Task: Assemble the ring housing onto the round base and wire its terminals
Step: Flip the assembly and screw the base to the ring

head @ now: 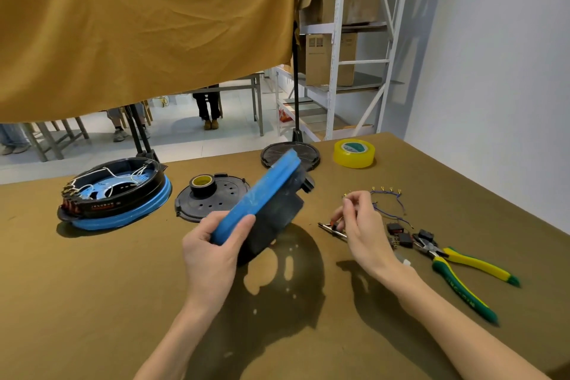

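Note:
My left hand (216, 253) grips a blue-rimmed black ring housing (265, 203) by its lower edge and holds it tilted on edge above the table's middle. My right hand (361, 225) is raised just right of it, its fingertips pinching the end of a thin blue wire (387, 203) that carries several gold terminals. A wired assembly (114, 194), black ring on blue base, lies flat at the far left. A black perforated round base (212, 200) sits behind my left hand with a roll of black tape (202, 183) on it.
Green-and-yellow pliers (462, 271) lie at the right beside small black switches (401, 234) and a screwdriver (331, 230). A yellow tape roll (354, 153) and another black disc (308, 153) sit at the far edge. A yellow cloth hangs behind; shelving stands at the back right.

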`<state>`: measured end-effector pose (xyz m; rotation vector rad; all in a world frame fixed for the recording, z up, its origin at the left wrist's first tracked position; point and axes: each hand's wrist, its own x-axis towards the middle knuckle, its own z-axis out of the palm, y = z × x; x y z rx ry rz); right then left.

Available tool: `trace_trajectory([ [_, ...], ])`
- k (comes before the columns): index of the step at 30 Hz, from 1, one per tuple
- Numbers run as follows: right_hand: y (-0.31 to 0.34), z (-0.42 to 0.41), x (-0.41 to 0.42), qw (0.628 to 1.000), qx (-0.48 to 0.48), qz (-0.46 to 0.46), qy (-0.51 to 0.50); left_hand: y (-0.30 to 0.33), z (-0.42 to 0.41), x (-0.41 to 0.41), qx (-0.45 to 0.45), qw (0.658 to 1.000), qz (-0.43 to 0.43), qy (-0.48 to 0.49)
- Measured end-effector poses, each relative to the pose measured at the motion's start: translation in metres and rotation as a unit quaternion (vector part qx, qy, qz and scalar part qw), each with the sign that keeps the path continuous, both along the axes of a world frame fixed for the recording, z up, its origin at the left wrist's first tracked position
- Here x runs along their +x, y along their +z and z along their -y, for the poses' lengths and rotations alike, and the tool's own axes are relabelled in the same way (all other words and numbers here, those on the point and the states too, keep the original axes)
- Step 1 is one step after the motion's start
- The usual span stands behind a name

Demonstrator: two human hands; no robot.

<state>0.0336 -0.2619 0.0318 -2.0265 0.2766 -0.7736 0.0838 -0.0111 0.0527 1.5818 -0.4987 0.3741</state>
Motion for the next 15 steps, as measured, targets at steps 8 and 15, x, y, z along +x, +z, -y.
trace_trajectory([
  [8, 0.049, -0.052, -0.004, 0.985, 0.040, 0.049, 0.161, 0.043, -0.002, 0.000, -0.182, 0.960, -0.212, 0.000],
  [15, 0.074, -0.082, 0.001, 0.975, 0.027, 0.045, 0.214, 0.040, -0.012, 0.009, -0.188, 0.880, -0.432, -0.062],
])
